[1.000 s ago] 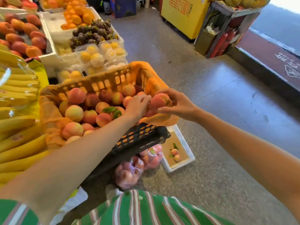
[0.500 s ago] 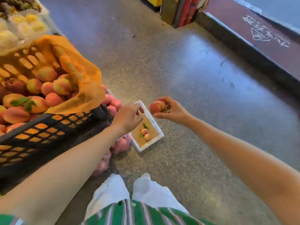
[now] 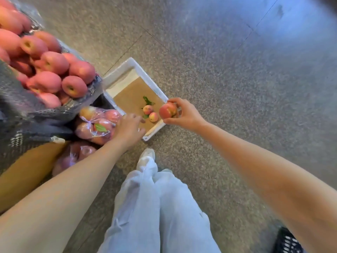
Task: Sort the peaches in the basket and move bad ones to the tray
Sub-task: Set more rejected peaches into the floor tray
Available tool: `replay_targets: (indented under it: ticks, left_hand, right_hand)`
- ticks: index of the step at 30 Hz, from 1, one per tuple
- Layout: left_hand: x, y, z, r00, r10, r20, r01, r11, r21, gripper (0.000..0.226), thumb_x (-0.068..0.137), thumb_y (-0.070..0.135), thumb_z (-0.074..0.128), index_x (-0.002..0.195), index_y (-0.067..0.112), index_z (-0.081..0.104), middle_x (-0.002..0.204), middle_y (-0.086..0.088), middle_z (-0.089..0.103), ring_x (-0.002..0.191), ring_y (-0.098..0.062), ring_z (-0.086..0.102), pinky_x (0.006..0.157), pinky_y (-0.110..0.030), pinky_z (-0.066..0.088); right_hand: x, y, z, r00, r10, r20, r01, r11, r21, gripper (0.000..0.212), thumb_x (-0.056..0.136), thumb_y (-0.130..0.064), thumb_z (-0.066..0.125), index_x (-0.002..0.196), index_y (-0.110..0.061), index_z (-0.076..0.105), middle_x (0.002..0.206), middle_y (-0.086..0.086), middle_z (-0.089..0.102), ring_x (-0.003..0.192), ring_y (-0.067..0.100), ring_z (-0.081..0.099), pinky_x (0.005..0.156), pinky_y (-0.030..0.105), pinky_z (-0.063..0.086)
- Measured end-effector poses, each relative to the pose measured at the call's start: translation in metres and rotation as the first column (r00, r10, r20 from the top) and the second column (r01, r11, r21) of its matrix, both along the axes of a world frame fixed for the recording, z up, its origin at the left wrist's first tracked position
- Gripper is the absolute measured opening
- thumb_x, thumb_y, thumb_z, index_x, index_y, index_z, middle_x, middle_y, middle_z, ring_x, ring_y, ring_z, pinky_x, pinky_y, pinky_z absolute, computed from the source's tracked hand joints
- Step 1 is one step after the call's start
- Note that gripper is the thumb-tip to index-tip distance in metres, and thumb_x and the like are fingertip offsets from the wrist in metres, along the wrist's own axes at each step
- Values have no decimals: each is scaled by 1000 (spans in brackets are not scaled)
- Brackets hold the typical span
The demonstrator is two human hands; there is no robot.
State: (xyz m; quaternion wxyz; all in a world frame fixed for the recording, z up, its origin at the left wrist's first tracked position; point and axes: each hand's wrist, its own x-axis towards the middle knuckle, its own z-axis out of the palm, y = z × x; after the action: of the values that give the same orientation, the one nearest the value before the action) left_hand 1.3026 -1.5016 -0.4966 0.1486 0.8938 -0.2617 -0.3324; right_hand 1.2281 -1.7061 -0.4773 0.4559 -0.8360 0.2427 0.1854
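Note:
My right hand [image 3: 184,114] grips a red-yellow peach [image 3: 167,110] and holds it just above the right rim of the white foam tray [image 3: 135,67] on the floor. The tray has a brown paper lining, two small peaches [image 3: 148,109] [image 3: 153,117] and a few green leaves. My left hand [image 3: 129,128] hovers over the tray's near corner, fingers loosely curled, holding nothing. The basket of peaches is out of view.
A pile of pink-red fruit [image 3: 45,66] sits under plastic wrap at the upper left. Clear bags of peaches [image 3: 96,125] lie beside the tray. My legs in pale trousers [image 3: 156,207] stand near the tray. A black crate corner [image 3: 288,241] shows bottom right. Speckled stone floor all around.
The view has tipped down from the basket to the floor. My right hand has carried the peach down to the tray's edge, and my left hand has dropped towards the tray.

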Motion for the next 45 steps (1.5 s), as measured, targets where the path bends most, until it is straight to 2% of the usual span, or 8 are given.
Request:
replay_targets:
  ticks: [8,13,25,28,33,37,41,45]
  left_hand:
    - [15,-11,-236,997,13,-76,-4,993,117,47,90,25,53,136,17,48,148,-10,39,136,-31,32,111,-43,27]
    - [19,-10,-346,996,-9,-88,27,978,207,54,93,29,53,144,18,39,158,-11,20,145,-29,16,117,-43,16]
    - [11,3,-419,993,-106,47,86,947,309,50,93,36,48,140,22,42,158,-11,20,147,-27,11,117,-41,8]
    - [16,2,-407,998,-57,-36,64,958,281,49,94,33,48,141,20,42,157,-12,23,146,-27,13,117,-42,11]
    - [23,-6,-351,993,16,-113,11,971,238,40,94,28,49,131,17,53,140,-12,46,132,-30,37,108,-43,32]
    - [21,-20,-269,987,90,-136,-76,992,101,30,93,21,49,119,15,62,126,-10,59,118,-28,53,97,-43,45]
    - [9,-32,-162,987,148,-64,-149,989,-4,25,93,20,47,110,19,65,113,-2,68,101,-22,61,84,-37,50]
    - [-4,-27,-44,982,189,12,-188,980,-61,25,94,22,47,109,22,67,107,1,69,95,-20,62,76,-35,50]
  right_hand:
    - [32,-19,-223,999,-3,-55,-1,997,-81,73,65,-35,85,130,-22,53,114,-7,53,101,11,51,91,29,45]
    - [48,-31,-337,992,57,-110,-73,986,-152,71,72,-33,81,134,-19,50,126,0,56,116,17,51,91,26,39]
    - [68,-29,-459,957,113,-269,-207,912,-353,66,84,-29,69,139,-9,38,129,14,55,120,33,52,95,40,44]
    - [66,-30,-450,940,111,-323,-223,916,-333,60,88,-23,65,139,-9,37,132,14,54,119,31,54,96,38,44]
    - [58,-29,-393,959,88,-270,-146,969,-202,49,92,-20,61,137,-10,44,133,9,56,118,25,55,99,37,48]
    - [46,-23,-309,980,5,-198,-19,997,-73,35,95,-27,58,127,-13,55,120,4,63,103,19,60,83,30,50]
    - [34,-13,-201,990,-19,-142,19,1000,-3,24,94,-22,58,116,-14,62,110,3,68,97,16,63,84,30,52]
    - [24,-1,-75,998,-22,-57,24,999,32,20,96,-14,55,114,-12,63,93,-9,65,73,3,61,54,7,44]
